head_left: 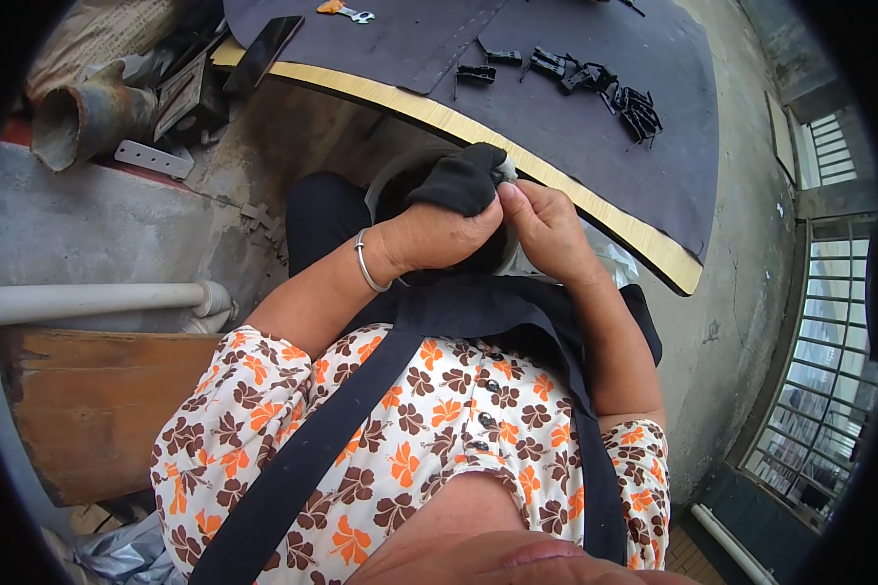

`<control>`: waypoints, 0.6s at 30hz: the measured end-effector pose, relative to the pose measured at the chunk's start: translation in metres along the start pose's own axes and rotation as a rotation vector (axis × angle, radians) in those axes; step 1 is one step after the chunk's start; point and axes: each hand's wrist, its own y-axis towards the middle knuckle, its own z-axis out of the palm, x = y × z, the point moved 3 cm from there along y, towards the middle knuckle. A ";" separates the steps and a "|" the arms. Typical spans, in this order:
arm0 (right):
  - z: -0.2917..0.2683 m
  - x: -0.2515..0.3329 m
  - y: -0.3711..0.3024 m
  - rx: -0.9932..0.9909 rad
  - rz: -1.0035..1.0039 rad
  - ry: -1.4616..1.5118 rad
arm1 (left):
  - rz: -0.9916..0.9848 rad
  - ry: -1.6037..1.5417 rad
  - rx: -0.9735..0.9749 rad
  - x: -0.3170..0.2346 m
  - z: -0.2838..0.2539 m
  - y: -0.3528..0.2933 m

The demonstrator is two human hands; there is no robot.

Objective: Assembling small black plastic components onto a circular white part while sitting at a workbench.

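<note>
Over the lap, my left hand (pixel 429 234) is closed, its fingers covered by black cloth (pixel 458 183) that looks like part of a glove; the thumb is bare. My right hand (pixel 553 232) is bare, with thumb and forefinger pinched against the left fingertips. A small whitish bit (pixel 506 171) shows where the two hands meet, but what they grip is too small and hidden to name. Beneath the hands stands a round grey bucket (pixel 377 185) with a dark inside, partly covered by my hands.
Ahead is a table (pixel 410 102) with a dark cover and pale edge. Several black clip-like parts (pixel 580 76) lie on it, with an orange-handled tool (pixel 346 11) and a phone-like dark slab (pixel 263 54). A rusty pipe (pixel 93 117) and wooden board (pixel 107 400) are at left.
</note>
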 end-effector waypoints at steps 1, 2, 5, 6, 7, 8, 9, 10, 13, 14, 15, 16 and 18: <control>0.003 -0.002 0.004 0.022 0.017 -0.010 | 0.003 0.061 0.007 0.007 0.000 -0.005; 0.007 -0.003 0.009 0.018 -0.048 0.019 | 0.005 0.124 0.015 0.008 -0.002 -0.007; -0.003 0.002 0.025 0.096 -0.019 -0.245 | -0.141 0.203 0.090 0.013 -0.016 -0.010; -0.009 0.011 0.032 -0.042 -0.077 -0.302 | -0.147 0.212 0.083 0.019 -0.022 -0.013; -0.016 0.017 0.043 -0.165 -0.122 -0.386 | -0.066 0.352 0.041 0.025 -0.029 -0.016; -0.024 0.020 0.054 -0.301 -0.154 -0.473 | 0.024 0.479 0.008 0.029 -0.034 -0.017; -0.030 0.015 0.069 -0.334 -0.183 -0.535 | 0.024 0.519 -0.020 0.030 -0.038 -0.017; -0.032 0.010 0.083 -0.372 -0.196 -0.614 | 0.022 0.516 -0.015 0.035 -0.039 -0.017; -0.035 0.003 0.117 -0.396 -0.183 -0.770 | 0.029 0.518 -0.166 0.040 -0.042 -0.016; -0.030 0.003 0.124 -0.387 -0.157 -0.843 | 0.014 0.519 -0.165 0.037 -0.044 -0.014; -0.030 0.002 0.129 -0.301 -0.090 -0.852 | 0.026 0.503 -0.209 0.036 -0.046 -0.010; -0.033 0.002 0.130 -0.299 -0.146 -0.861 | 0.040 0.486 -0.252 0.036 -0.049 -0.005; -0.031 0.006 0.118 -0.324 -0.289 -0.849 | 0.173 0.478 -0.282 0.036 -0.056 0.002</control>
